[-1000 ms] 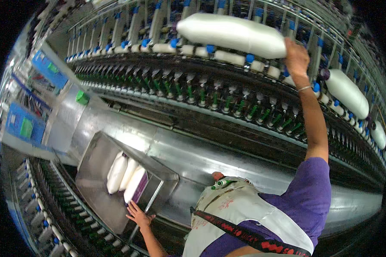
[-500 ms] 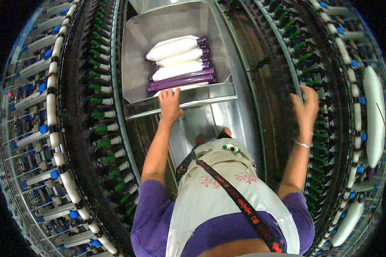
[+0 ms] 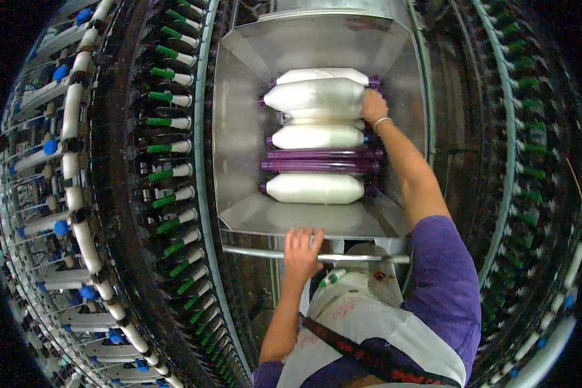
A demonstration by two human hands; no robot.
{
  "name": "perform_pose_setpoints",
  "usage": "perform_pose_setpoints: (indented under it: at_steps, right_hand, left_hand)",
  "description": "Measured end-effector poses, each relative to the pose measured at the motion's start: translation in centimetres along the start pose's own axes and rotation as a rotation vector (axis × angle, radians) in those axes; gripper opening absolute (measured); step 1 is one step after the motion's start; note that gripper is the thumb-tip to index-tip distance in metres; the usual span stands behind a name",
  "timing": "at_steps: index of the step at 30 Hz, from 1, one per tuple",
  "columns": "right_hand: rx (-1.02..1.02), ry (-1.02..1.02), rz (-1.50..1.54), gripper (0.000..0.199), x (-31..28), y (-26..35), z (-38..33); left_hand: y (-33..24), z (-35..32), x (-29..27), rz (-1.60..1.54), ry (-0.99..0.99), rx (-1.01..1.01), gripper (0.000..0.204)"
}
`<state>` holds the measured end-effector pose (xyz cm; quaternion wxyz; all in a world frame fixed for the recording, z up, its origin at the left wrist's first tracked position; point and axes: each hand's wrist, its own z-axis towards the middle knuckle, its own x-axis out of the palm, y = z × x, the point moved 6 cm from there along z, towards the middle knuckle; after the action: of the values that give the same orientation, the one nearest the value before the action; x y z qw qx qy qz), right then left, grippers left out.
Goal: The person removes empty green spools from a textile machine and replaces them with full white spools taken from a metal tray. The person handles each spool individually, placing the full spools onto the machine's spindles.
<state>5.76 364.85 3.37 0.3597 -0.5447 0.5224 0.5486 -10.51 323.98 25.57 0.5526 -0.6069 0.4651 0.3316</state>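
A metal cart bin (image 3: 239, 136) stands in front of me, holding white roving bobbins and bare purple tubes (image 3: 323, 160), all lying crosswise. My right hand (image 3: 373, 107) is closed round the right end of a white roving bobbin (image 3: 313, 97), raised over the others and slightly blurred. Behind it another full bobbin (image 3: 320, 74) lies at the far side. Two more, a middle bobbin (image 3: 318, 136) and a near bobbin (image 3: 315, 188), lie on either side of the tubes. My left hand (image 3: 301, 253) reaches across the handle bar (image 3: 362, 258), its fingers hooked over the bin's near rim.
Rows of green-and-white spindles (image 3: 171, 149) on the left and green spindles (image 3: 527, 136) on the right line the narrow aisle. White bobbins (image 3: 71, 158) hang along the left frame. Small green-and-white tubes (image 3: 333, 279) stick out at my apron (image 3: 349, 301).
My right hand has left the right-hand machine rail and taken hold of a bobbin in the bin. The bin now appears closer to me; my left hand stays on its near edge.
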Motion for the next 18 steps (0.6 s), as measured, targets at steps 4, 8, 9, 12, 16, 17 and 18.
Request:
perform_pose_setpoints:
  at_steps: [4, 8, 9, 12, 16, 17, 18]
  right_hand:
    - [-0.202, -0.08, -0.164, 0.041, 1.4, -0.5, 7.3]
    - [-0.088, 0.783, -0.155, 0.055, 7.8, -2.3, 8.2]
    - [-0.085, 0.81, -0.097, 0.063, 8.9, -2.2, 7.2]
    - [-0.085, 1.162, 0.384, 0.078, 13.1, -1.2, 1.6]
    - [0.075, 0.896, 0.809, 0.061, 16.5, 1.0, -4.1]
    - [0.032, 0.823, 0.825, 0.054, 16.6, 1.5, -4.4]
    - [0.034, 0.777, 0.794, 0.046, 16.3, 2.1, -5.1]
  left_hand:
    - [0.7, 0.2, 0.5, 0.007, 0.059, -0.071, 0.08]
    - [1.1, 1.1, -0.1, 0.058, -0.01, -0.032, 0.07]
    - [1.3, 1.3, -0.2, 0.082, -0.018, -0.024, 0.069]
    - [2.0, 1.8, -0.2, 0.084, 0.051, -0.011, 0.06]
    - [2.5, 2.6, -0.7, 0.111, 0.075, -0.002, 0.059]
    - [2.5, 3.1, -1.0, 0.065, 0.059, -0.003, 0.066]
    - [2.4, 3.2, -1.2, 0.095, 0.071, 0.004, 0.074]
